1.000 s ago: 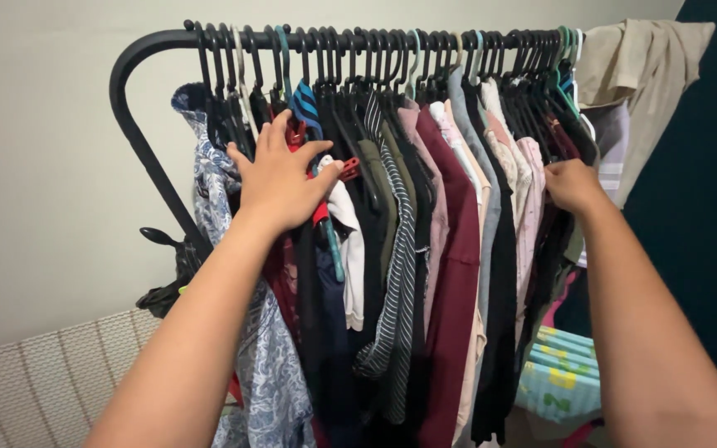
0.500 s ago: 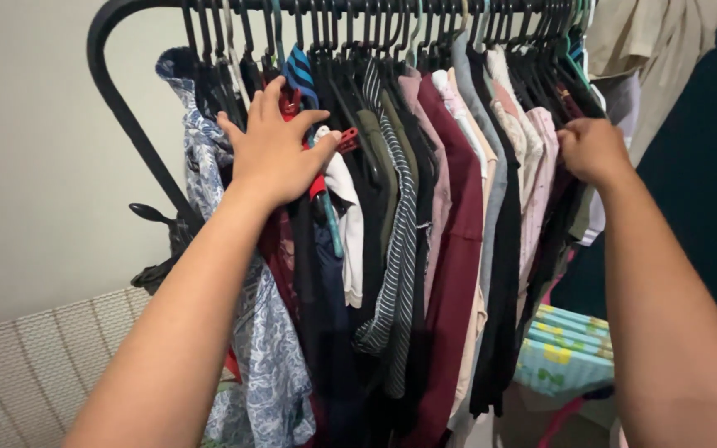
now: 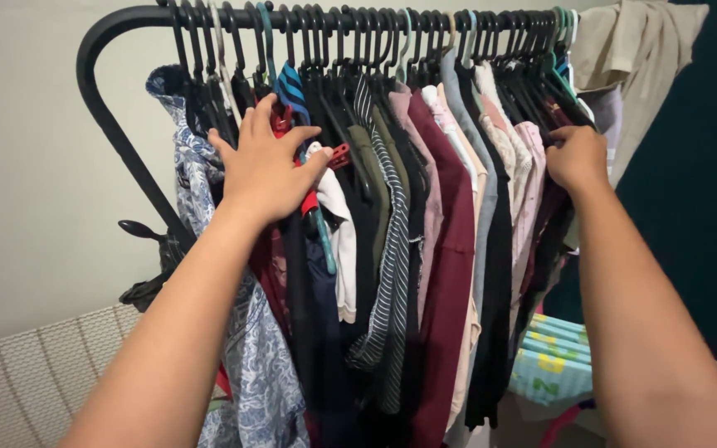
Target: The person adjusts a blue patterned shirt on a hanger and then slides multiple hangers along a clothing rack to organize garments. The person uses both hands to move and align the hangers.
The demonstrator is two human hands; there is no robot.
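Note:
A black clothes rack (image 3: pixel 118 21) is packed with garments on dark hangers. My left hand (image 3: pixel 263 166) lies flat with fingers spread on the left group, over a red garment (image 3: pixel 310 202) and beside a blue patterned dress (image 3: pixel 267 365). My right hand (image 3: pixel 578 158) has its fingers curled into the dark garments (image 3: pixel 541 249) at the right end. Between my hands hang a striped shirt (image 3: pixel 392 274), a maroon shirt (image 3: pixel 450 274) and pale pink tops (image 3: pixel 529 182).
A beige garment (image 3: pixel 624 50) is draped over the rack's right end. A dark blue wall (image 3: pixel 690 207) stands at the right. A white woven panel (image 3: pixel 35 373) is at the lower left, and a colourful patterned mat (image 3: pixel 549 365) lies below the clothes.
The view dipped and came back slightly. Both hands stay at nearly the same places on the clothes; the left hand has shifted a little leftwards.

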